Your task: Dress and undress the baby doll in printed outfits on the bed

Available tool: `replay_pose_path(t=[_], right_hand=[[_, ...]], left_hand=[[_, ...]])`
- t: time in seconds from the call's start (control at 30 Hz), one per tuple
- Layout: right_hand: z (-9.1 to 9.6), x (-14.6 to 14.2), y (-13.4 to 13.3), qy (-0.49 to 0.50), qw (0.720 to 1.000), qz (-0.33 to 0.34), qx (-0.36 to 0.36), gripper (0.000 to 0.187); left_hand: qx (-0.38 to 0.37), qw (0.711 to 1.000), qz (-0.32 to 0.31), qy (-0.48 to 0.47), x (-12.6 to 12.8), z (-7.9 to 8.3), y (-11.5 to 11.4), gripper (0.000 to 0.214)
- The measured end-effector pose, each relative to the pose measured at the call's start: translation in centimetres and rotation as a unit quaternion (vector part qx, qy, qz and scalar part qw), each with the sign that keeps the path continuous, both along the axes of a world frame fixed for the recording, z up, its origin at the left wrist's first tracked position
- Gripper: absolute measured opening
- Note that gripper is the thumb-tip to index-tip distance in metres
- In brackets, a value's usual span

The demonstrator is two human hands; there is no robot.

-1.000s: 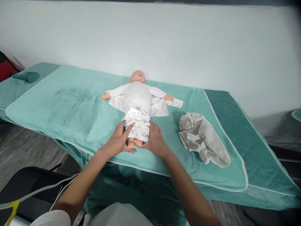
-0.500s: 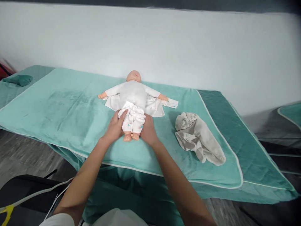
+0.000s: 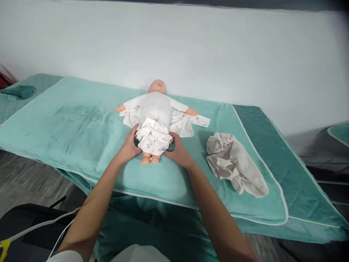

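Observation:
A baby doll (image 3: pixel 156 107) with a pale cloth body lies on its back, arms spread. White printed baby pants (image 3: pixel 153 136) cover its lower body and legs, with both bare feet sticking out below. My left hand (image 3: pixel 129 145) grips the pants at their left side, finger and thumb curved around the edge. On the opposite side, my right hand (image 3: pixel 177 150) holds the fabric in the same way. Some fingertips are hidden by cloth. Beneath the doll a white printed baby top (image 3: pixel 182 125) lies spread open, one sleeve reaching right.
A crumpled beige garment (image 3: pixel 237 163) rests right of the doll. The green blanket (image 3: pixel 81 120) with pale piping covers the bed, which stands against a white wall (image 3: pixel 174 47). At lower left are a black chair (image 3: pixel 29 225) and a pale cable (image 3: pixel 46 220).
My hands have moved apart, and the pants look wider and puffed out at the sides. Gaps now show between finger and thumb. The view has shifted slightly.

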State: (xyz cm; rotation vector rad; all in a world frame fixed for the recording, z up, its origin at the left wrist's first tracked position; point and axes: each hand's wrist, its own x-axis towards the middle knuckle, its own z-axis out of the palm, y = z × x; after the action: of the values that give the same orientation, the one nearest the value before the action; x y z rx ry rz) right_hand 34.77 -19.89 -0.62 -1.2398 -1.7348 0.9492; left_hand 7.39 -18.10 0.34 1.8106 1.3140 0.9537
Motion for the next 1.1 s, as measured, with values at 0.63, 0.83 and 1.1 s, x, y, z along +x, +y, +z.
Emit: replay_pose_path(t=[0.63, 0.83, 1.1], right_hand=[[-0.2, -1.1, -5.5, -0.022, 0.999, -0.015, 0.031, 0.109], [0.2, -2.3, -6.4, 0.046, 0.996, -0.082, -0.005, 0.092], [5.9, -0.9, -9.2, 0.105, 0.985, -0.043, -0.128, 0.066]], left_hand=[[-0.039, 0.999, -0.013, -0.016, 0.7, -0.4, -7.9, 0.126], [-0.03, 0.995, 0.088, -0.039, 2.8, 0.1, -8.0, 0.085], [-0.256, 0.938, 0.061, -0.224, 2.1, 6.9, -10.5, 0.065]])
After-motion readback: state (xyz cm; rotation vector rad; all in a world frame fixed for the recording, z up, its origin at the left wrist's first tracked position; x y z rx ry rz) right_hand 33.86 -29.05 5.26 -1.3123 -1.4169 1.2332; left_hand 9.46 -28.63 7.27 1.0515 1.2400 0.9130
